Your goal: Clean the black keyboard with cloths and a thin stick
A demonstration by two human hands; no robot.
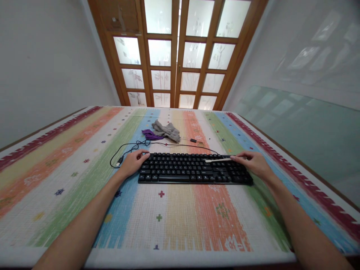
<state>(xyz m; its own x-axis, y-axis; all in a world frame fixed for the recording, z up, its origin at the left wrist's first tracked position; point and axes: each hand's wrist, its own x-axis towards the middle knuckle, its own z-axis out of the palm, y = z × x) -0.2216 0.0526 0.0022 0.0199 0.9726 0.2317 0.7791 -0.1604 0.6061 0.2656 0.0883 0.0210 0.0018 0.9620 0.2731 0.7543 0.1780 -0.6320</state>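
A black keyboard [180, 168] lies flat across the middle of the table, its keys facing up. My left hand [134, 162] grips the keyboard's upper left corner, thumb on the edge and fingers curled. Between the thumb and fingers of my right hand [251, 162] is a slim white toothbrush [221, 160], held by the end of its handle. The toothbrush points left, its head over the keys right of the keyboard's middle. Whether the bristles touch the keys I cannot tell.
Behind the keyboard lie a crumpled grey cloth [167, 131], a purple cloth [152, 135] and a small black piece [193, 140]. The keyboard's cable [185, 144] loops left to a USB plug [119, 161]. A striped tablecloth [180, 217] covers the table; wooden glazed doors [178, 67] stand beyond.
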